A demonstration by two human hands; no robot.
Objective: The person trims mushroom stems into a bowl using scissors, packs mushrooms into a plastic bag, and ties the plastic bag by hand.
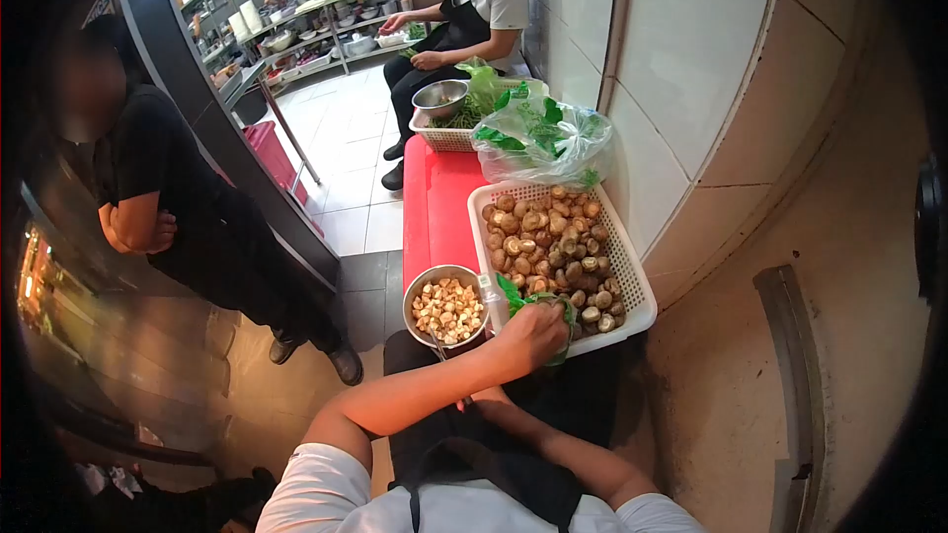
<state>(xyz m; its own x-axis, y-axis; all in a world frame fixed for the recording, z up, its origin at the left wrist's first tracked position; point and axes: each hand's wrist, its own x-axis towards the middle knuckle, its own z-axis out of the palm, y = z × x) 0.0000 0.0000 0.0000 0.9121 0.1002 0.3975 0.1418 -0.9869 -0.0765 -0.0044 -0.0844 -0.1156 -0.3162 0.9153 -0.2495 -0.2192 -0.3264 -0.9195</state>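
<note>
My left hand [538,336] reaches across my body to the near edge of a white perforated basket [644,286] of brown mushrooms [548,237]. Its fingers are closed on a crumpled green thing [512,294]; I cannot tell whether it is leaf or plastic. My right hand [478,401] is low in my lap, partly hidden beneath my left forearm. It grips a slim metal tool [435,343], whose kind is unclear. The tool's upper end shows by the rim of a steel bowl [408,308] holding cut, pale mushroom pieces [446,308].
Basket and bowl rest on a red bench [430,207] along a tiled wall [681,69]. Farther along are a clear bag of greens [553,143] and another basket [449,138] with a steel bowl [439,96]. One person [459,20] sits beyond; another [188,178] stands left.
</note>
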